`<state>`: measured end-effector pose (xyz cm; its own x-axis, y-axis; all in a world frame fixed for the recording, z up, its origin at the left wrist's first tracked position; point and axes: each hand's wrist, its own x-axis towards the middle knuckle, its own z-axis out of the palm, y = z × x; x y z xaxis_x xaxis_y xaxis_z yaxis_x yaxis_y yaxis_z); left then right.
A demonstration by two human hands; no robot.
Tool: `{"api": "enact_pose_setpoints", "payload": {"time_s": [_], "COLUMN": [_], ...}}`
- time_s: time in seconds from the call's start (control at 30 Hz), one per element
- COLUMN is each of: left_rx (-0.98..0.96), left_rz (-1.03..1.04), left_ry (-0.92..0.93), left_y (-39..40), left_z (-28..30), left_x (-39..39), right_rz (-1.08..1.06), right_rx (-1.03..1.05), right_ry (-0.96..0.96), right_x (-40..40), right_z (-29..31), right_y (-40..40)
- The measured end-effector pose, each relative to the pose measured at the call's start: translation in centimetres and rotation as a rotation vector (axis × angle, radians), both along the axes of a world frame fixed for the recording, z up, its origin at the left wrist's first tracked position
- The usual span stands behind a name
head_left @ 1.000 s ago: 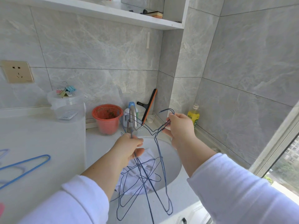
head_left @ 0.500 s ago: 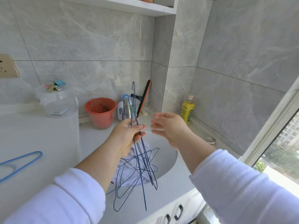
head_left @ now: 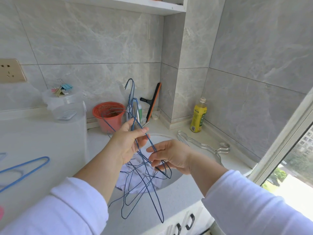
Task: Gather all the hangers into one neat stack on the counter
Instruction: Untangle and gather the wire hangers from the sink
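you hold a tangle of blue wire hangers (head_left: 144,175) above the sink (head_left: 171,180), near the counter's (head_left: 177,200) front edge. your left hand (head_left: 130,141) grips the necks, hooks pointing up toward the back wall; your right hand (head_left: 169,158) pinches a wire lower in the bunch, fingers curled round it. the step in hand looks like squaring the bundle: the frames splay at odd angles and cross each other. silver hangers (head_left: 203,145) lie flat at the counter's right edge by the window, and a blue plastic hanger (head_left: 25,168) rests on the raised surface at the left edge, both well apart from your bundle. next, you likely need to work the crossed wires parallel, then lay them with the others.
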<state>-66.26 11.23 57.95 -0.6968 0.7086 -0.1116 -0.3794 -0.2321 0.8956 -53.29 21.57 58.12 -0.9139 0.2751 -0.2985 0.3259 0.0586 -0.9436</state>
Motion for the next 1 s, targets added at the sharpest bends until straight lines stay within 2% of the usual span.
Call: {"api": "enact_pose_setpoints", "payload": {"time_s": [0.37,0.57,0.87,1.0], "left_rx": [-0.165,-0.265,-0.240,-0.206], "left_rz": [0.077,0.153,0.252,0.292], "left_ry": [0.042,0.056,0.017,-0.023], "left_y": [-0.7,-1.7,-2.3,-2.1], "left_z": [0.4,0.0,0.3,0.7], "left_x": [-0.3,-1.0,-1.1,-1.1], "right_rz": [-0.120,-0.376,-0.509,-0.466], "right_rx": [0.029,0.064,0.136,0.158], "right_ry": [0.034,0.082,0.138,0.145], "right_x": [-0.7,-0.5,-1.2,-0.7], "right_z": [-0.4,0.3,-0.4,-0.9], "right_y": [-0.9,1.3,2.1,1.7]}}
